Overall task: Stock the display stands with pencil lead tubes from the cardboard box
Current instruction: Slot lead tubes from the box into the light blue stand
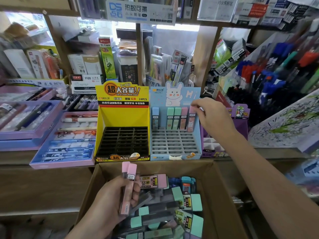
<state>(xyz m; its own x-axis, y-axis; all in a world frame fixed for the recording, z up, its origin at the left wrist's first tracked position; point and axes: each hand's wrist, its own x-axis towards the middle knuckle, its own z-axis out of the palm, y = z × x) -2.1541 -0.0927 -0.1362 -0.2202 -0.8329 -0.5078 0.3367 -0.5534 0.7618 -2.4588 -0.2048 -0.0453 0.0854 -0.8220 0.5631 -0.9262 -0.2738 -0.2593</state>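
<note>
A yellow display stand (107,128) with a black grid of slots holds no tubes. Beside it on the right, a blue rabbit display stand (196,138) has several lead tubes (173,118) upright in its back row. My right hand (213,116) pinches the top of a pink tube (191,120) at the right end of that row. Over the open cardboard box (222,183), my left hand (112,199) grips two pink-capped tubes (129,185). The box holds many loose tubes (165,206) with pink, green and blue caps.
Purple trays of pens (67,140) lie to the left of the stands on the counter. A purple display (241,118) sits to the right. Shelves behind are packed with stationery, and racks of pens (276,75) fill the right side.
</note>
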